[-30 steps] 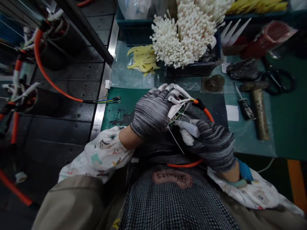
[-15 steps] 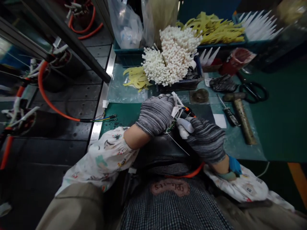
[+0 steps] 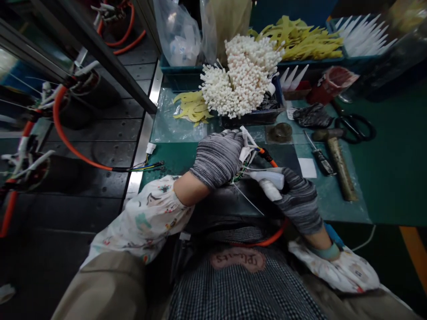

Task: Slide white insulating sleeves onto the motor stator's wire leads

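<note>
My left hand (image 3: 218,160), in a grey striped knit glove, is closed around a bundle of white-sleeved wires (image 3: 246,149); its fingertips are mostly hidden. The wires rise from a dark round workpiece (image 3: 230,200) with green coil parts at its upper edge. My right hand (image 3: 298,202), gloved alike, grips a translucent white tapered plastic piece (image 3: 271,179) just right of the wires. A white covering shows at that hand's fingertip. One thin white cord runs from the wires toward the right hand, and a loose cord end (image 3: 248,198) lies across the workpiece.
White-tipped sticks (image 3: 243,75) and yellow strips (image 3: 191,106) are at the back. On the right lie a screwdriver (image 3: 323,161), a hammer (image 3: 342,169) and scissors (image 3: 356,126). Workpieces with an orange cable (image 3: 75,144) stand on the conveyor (image 3: 106,151) at left.
My right hand has drawn back to the right and slightly down with the plastic piece, away from the wires. A cord now stretches between. My left hand has hardly moved.
</note>
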{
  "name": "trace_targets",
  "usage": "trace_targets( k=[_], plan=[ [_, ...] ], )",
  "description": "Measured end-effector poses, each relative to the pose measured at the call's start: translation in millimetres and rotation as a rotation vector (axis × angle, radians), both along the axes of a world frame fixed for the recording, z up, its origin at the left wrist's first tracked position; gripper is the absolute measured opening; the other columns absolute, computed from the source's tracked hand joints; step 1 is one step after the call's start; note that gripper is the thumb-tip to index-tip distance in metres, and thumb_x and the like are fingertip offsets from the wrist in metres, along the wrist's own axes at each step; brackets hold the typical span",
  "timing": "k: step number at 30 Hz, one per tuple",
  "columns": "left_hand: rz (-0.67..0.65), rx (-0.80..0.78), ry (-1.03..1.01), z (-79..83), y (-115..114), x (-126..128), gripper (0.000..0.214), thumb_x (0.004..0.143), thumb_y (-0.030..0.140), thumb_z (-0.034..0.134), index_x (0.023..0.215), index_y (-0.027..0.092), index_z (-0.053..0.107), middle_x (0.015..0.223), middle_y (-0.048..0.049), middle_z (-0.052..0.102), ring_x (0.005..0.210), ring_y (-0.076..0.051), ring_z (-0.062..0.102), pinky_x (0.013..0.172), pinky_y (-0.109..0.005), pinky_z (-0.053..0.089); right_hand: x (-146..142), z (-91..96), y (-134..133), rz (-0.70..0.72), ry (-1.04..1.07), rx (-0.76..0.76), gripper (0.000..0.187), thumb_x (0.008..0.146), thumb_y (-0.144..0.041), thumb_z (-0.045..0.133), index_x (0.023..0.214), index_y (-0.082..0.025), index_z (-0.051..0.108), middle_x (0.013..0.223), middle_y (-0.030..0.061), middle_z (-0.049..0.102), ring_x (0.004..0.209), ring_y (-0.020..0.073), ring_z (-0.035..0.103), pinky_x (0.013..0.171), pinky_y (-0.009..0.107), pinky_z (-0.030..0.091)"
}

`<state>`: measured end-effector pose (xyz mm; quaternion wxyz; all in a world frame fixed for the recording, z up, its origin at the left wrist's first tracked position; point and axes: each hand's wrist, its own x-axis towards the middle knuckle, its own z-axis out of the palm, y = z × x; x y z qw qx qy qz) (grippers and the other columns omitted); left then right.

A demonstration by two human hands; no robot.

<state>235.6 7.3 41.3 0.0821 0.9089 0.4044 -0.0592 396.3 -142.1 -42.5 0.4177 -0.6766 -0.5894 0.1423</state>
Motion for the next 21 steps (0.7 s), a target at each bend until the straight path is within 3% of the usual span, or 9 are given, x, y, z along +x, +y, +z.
trace_targets(
  k=[5, 14, 18, 21],
  plan=[
    [-0.027, 0.029, -0.055, -5.0, -4.1, -5.7, 0.039, 0.117, 0.031, 0.048, 0.146, 0.013, 0.068, 0.147, -0.0177, 0.074, 0.142, -0.031, 0.069, 0.119, -0.044, 0.055, -6.2, 2.0, -1.0, 0.018, 0.041, -0.046, 0.019, 0.095, -0.039, 0.075, 0.105, -0.028, 0.087, 0.1, 0.0034, 0.088, 0.085, 0.0282, 0.085, 0.083, 0.044, 0.071],
    [-0.132, 0.081, -0.315, -35.7, 0.9, -28.4, 0.046, 0.114, 0.036, 0.047, 0.149, 0.015, 0.068, 0.159, -0.0174, 0.068, 0.149, -0.036, 0.065, 0.124, -0.051, 0.053, -8.1, 1.6, 6.3, 0.057, 0.01, -0.05, 0.019, 0.096, -0.037, 0.075, 0.109, -0.03, 0.087, 0.106, 0.0026, 0.088, 0.093, 0.0281, 0.085, 0.094, 0.045, 0.07],
    [-0.141, 0.044, -0.375, -34.2, -0.3, -37.6, 0.047, 0.115, 0.038, 0.044, 0.15, 0.016, 0.067, 0.16, -0.0157, 0.067, 0.152, -0.034, 0.062, 0.128, -0.051, 0.05, -3.7, 3.0, 0.0, 0.029, 0.095, -0.056, 0.017, 0.096, -0.037, 0.075, 0.107, -0.03, 0.086, 0.102, 0.0022, 0.088, 0.09, 0.0275, 0.084, 0.092, 0.046, 0.07],
    [-0.21, -0.045, -0.412, -28.9, 1.6, -47.7, 0.055, 0.108, 0.044, 0.059, 0.155, 0.016, 0.061, 0.167, -0.0163, 0.061, 0.157, -0.034, 0.057, 0.133, -0.051, 0.046, 6.3, 7.5, -9.0, -0.055, 0.241, -0.15, 0.023, 0.095, -0.046, 0.076, 0.105, -0.027, 0.085, 0.101, 0.0046, 0.088, 0.089, 0.0287, 0.083, 0.085, 0.045, 0.07]
  ],
)
